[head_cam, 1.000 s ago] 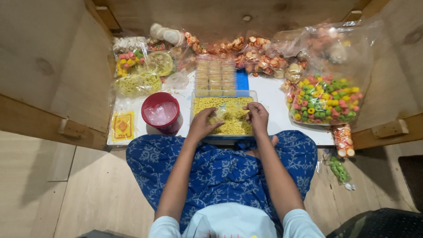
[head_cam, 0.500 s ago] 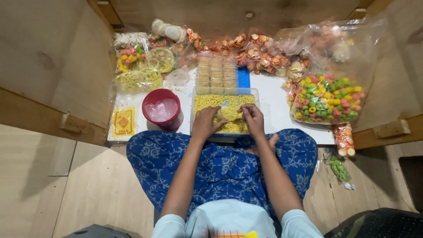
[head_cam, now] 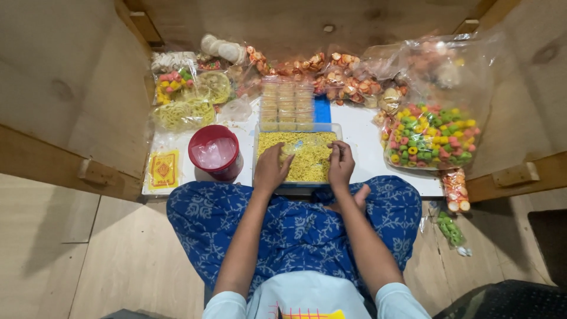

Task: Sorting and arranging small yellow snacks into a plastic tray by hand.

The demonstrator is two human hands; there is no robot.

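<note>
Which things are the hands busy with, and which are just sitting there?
In use:
left hand
right hand
clear rectangular plastic tray of yellow noodle snack

Just lying about:
red round plastic tub
clear bag of coloured ring snacks
flat yellow packet
clear bag of yellow spiral crackers

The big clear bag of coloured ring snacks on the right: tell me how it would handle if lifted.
The bag of coloured ring snacks would probably sag and shift, since its thin clear film is loose and crumpled. It likely feels light for its bulk, the rings looking puffed. Squeezing hard might crush them.
</note>
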